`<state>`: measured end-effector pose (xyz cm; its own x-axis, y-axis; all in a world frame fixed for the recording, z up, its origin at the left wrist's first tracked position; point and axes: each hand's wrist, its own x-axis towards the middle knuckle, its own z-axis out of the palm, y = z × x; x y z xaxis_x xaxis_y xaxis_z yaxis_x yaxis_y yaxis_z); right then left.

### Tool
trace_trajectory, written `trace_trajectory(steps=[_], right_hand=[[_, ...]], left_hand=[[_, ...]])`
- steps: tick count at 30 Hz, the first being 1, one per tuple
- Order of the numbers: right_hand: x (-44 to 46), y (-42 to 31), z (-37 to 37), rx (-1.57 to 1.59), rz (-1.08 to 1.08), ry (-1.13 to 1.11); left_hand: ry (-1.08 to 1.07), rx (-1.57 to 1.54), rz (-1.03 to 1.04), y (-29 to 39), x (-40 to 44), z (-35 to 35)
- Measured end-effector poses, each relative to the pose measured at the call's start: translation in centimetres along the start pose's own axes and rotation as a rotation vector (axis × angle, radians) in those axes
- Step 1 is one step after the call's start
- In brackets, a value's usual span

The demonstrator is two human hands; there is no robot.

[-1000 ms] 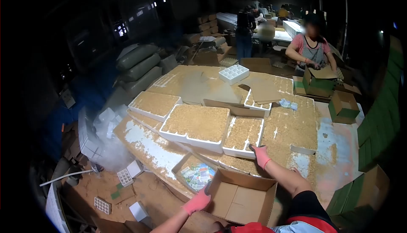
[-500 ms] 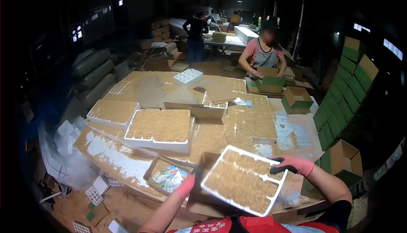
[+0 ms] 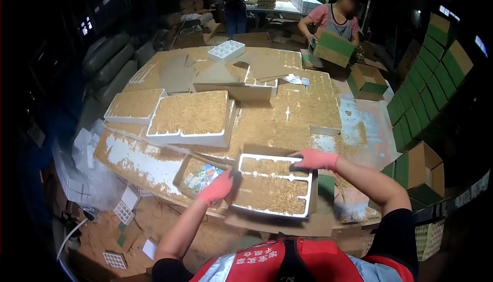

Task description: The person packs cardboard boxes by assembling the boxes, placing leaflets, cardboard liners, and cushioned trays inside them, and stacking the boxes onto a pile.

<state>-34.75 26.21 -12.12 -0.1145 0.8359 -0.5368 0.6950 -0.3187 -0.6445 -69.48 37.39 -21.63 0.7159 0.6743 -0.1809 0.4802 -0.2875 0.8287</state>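
A white foam tray filled with tan, husk-like loose material lies level inside an open cardboard box at the table's near edge. My right hand, in a pink glove with dark fingertips, grips the tray's far right corner. At the box's left wall, my left hand in a matching glove has its fingers curled round the cardboard; their tips are partly hidden. Just left of that hand, a smaller cardboard box contains colourful printed cards on the same tan material.
More filled foam trays are stacked at left on the material-strewn table. Loose cardboard and a white compartment tray lie farther back. Green-brown boxes are piled at right. Across the table, a person handles a green box.
The foam tray has gone from tilted above the box to lying level inside it, my right hand moving with it. The person opposite has lifted and tipped the green box.
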Motion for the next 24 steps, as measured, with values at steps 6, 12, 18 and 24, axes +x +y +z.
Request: trace_trajectory(steps=[6,12,18,24], right_hand=[[1.6,-4.3,7.4,-1.049,-0.218,0.513],[7.6,-2.1,7.7,-0.612,-0.043,-0.127],[17.6,-14.2,-4.7,-0.244,-0.399,0.82],[33.1,-5.2,-8.4,-0.823,0.062,1.188]], left_hand=[[0.006,0.062,-0.062,0.5,-0.4,-0.4],[0.025,0.13,-0.08,5.1,-2.0,-1.8],[0.239,-0.08,-0.14,-4.8,-5.2,-3.1],[0.485,0.537,-0.278,-12.0,-3.4,-7.6]])
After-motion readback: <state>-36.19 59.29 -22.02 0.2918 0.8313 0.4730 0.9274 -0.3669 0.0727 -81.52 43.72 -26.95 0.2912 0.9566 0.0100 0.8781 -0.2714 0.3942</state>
